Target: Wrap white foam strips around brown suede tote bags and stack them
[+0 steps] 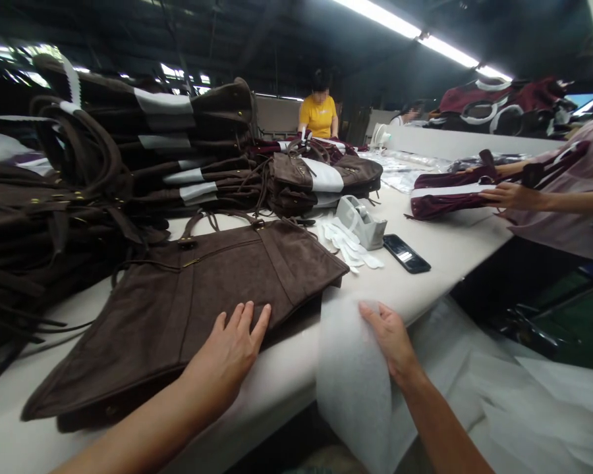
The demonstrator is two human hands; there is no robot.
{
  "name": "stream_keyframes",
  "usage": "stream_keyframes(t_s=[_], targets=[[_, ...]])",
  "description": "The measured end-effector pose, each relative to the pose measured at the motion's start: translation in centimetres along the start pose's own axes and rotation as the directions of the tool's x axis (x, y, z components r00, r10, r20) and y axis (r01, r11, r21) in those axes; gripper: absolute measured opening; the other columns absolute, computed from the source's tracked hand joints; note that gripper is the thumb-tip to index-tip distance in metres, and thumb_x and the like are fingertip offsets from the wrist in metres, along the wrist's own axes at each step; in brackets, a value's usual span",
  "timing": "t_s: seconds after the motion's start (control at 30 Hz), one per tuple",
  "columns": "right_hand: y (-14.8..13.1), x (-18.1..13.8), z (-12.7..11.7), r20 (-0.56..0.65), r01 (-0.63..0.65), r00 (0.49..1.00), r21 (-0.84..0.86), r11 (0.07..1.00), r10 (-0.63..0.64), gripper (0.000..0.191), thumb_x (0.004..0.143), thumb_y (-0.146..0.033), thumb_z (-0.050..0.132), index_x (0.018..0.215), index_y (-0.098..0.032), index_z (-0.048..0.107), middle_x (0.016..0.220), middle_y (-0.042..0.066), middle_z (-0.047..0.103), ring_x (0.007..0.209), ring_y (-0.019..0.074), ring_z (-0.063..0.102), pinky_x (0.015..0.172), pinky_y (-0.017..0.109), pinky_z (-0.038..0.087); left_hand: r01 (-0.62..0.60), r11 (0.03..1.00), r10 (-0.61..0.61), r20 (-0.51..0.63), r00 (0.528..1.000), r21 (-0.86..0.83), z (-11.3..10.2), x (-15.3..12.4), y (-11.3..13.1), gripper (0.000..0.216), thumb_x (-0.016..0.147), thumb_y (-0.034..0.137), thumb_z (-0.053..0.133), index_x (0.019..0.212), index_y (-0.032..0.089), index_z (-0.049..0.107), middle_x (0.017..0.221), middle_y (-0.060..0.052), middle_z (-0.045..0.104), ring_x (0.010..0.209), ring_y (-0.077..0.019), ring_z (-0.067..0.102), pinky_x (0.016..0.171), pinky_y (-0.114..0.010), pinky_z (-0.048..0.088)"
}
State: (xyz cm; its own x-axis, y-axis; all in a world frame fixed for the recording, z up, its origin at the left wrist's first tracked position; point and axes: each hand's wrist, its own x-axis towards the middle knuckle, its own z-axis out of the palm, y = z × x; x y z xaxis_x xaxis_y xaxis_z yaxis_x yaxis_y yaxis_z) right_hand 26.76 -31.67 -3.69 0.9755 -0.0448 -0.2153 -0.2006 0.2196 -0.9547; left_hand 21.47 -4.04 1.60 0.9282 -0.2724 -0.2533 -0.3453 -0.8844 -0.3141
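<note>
A dark brown suede handbag (pixel 227 283) lies flat on the white table (pixel 296 359), its handles pointing away from me. My left hand (pixel 234 349) rests on the bag's near side, palm down with the fingers stretched out. To the right of the bag, my right hand (pixel 390 336) pinches the upper edge of a thin white sheet of wrapping paper (pixel 350 368) between thumb and fingers. The sheet hangs over the table's front edge. Behind it are several white strips (pixel 346 243) and a grey tape dispenser (pixel 360 222).
Brown bags are stacked high at the left (pixel 188 145), with another wrapped brown bag (pixel 326 178) behind. A phone (pixel 406 253) lies near the dispenser. At right, a co-worker's hands hold a maroon bag (pixel 449 191). More white sheets (pixel 514 401) lie at lower right. A person in yellow (pixel 319 115) stands far back.
</note>
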Motion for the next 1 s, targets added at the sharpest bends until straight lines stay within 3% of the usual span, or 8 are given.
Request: stream_keyframes(t_s=[0.17,0.33,0.5,0.67,0.83,1.0], targets=[[0.1,-1.2,-0.7,0.112,-0.081,0.991,0.073,0.994,0.073,0.053,0.072,-0.041,0.078,0.117,-0.016,0.064,0.088,0.006,0.074,0.069,0.0208,0.067,0.061,0.029,0.053,0.060,0.998,-0.062,-0.055,0.997,-0.031,0.5,-0.6,1.0,0.100,0.064,-0.006,0.047,0.153,0.015,0.007,0.151,-0.028,0.029,0.139,-0.0387,0.032,0.109,-0.053,0.036],[1.0,-1.0,-1.6,0.108,-0.146,0.984,0.046,0.988,0.140,0.068,0.070,-0.045,0.079,0.128,-0.017,0.060,0.093,0.008,0.075,0.078,0.0269,0.070,0.067,0.033,0.056,-0.007,1.000,0.009,-0.112,0.994,0.011,0.8,-1.0,-0.3,0.077,0.083,-0.003,0.037,0.153,0.021,0.014,0.146,-0.027,0.039,0.134,-0.0350,0.042,0.104,-0.051,0.043],[1.5,-0.6,-1.5,0.064,-0.130,0.990,0.030,0.991,0.128,0.073,0.066,-0.048,0.081,0.129,-0.017,0.061,0.096,0.009,0.075,0.085,0.0299,0.071,0.068,0.035,0.058,-0.105,0.980,0.114,0.047,0.992,-0.168,-0.7,-1.7,-1.9,0.110,0.060,-0.003,0.054,0.152,0.024,0.000,0.157,-0.023,0.012,0.145,-0.0358,0.012,0.112,-0.060,0.028],[1.4,-0.5,-1.2,0.036,-0.133,0.991,0.042,0.990,0.132,0.073,0.064,-0.048,0.082,0.127,-0.017,0.061,0.100,0.010,0.075,0.092,0.0300,0.070,0.071,0.034,0.059,-0.047,0.981,0.085,0.203,0.976,-0.186,-2.4,-0.9,-1.8,0.116,0.057,-0.005,0.057,0.152,0.025,-0.003,0.157,-0.023,0.007,0.145,-0.0380,0.013,0.110,-0.063,0.028],[1.4,-0.5,-1.1,0.001,-0.130,0.992,0.016,0.991,0.130,0.073,0.065,-0.049,0.082,0.127,-0.017,0.060,0.099,0.008,0.075,0.090,0.0286,0.070,0.073,0.033,0.059,-0.045,0.991,0.055,0.076,0.996,-0.126,-1.9,-0.8,-1.2,0.107,0.063,-0.002,0.058,0.153,0.020,0.004,0.153,-0.027,0.024,0.141,-0.0385,0.029,0.107,-0.057,0.037],[1.0,-0.6,-0.7,-0.017,-0.121,0.992,-0.008,0.993,0.121,0.075,0.062,-0.049,0.083,0.126,-0.018,0.061,0.095,0.007,0.076,0.089,0.0288,0.070,0.069,0.032,0.058,0.031,0.992,-0.009,-0.173,0.985,0.124,0.2,-1.2,-0.1,0.083,0.080,0.000,0.047,0.153,0.023,0.013,0.134,-0.026,0.052,0.119,-0.0342,0.057,0.093,-0.047,0.051]])
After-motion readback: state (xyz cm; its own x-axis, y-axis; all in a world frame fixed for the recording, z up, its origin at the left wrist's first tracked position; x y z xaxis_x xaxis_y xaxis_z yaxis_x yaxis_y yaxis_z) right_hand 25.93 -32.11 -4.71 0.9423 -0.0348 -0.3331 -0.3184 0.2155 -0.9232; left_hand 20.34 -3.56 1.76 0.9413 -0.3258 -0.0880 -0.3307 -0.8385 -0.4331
